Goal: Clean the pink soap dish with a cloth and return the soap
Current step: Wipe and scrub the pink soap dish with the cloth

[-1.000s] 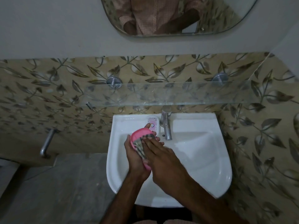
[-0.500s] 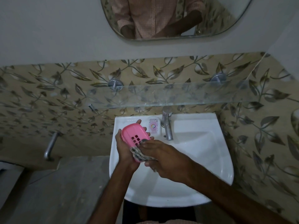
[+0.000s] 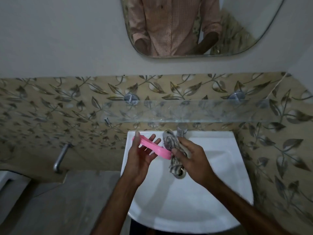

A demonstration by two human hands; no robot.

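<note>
Your left hand (image 3: 140, 156) pinches the pink oval plastic soap dish (image 3: 160, 150) tilted edge-on — likely to offer its end to the striped cloth (image 3: 169, 139) your right hand (image 3: 193, 158) grips.

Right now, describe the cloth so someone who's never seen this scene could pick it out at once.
Start at the white sink and find the tap at its back edge. Just left of it, the right hand grips the cloth above the basin. It is the only crumpled, striped thing; the pink soap dish beside it, in the left hand, is plain and rigid.
</note>
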